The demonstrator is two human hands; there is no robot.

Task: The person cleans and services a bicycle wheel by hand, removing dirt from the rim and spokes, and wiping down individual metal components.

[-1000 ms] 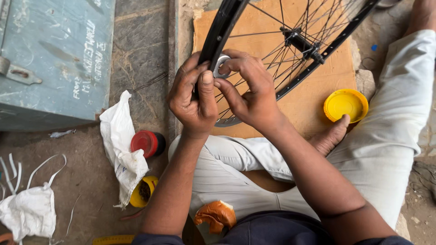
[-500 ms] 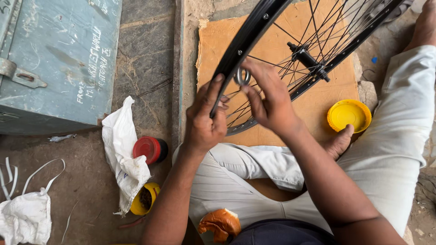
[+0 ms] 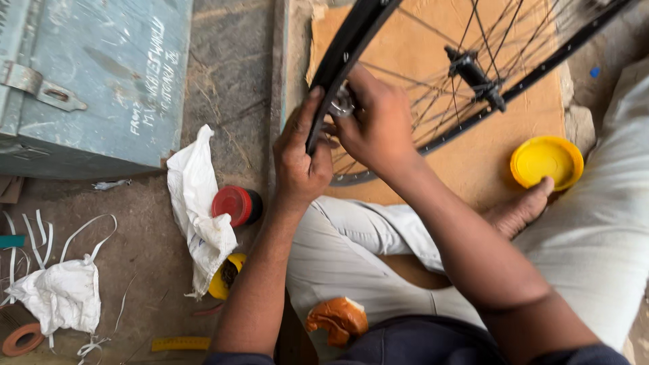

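The left hand (image 3: 301, 159) is closed around the black rim of a bicycle wheel (image 3: 345, 51), which stands tilted over an orange board (image 3: 433, 61) in front of the person's folded legs. The right hand (image 3: 375, 125) is curled just beside it, its fingertips pinching a small silver metal part (image 3: 343, 105) against the inside of the rim. A yellow lid (image 3: 546, 161) lies by the foot, and a red-capped jar (image 3: 234, 205) sits beside a white cloth (image 3: 196, 196).

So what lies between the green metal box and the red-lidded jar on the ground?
In the head view, a crumpled white cloth bag lies between the green metal box and the red-lidded jar, its edge against the jar.
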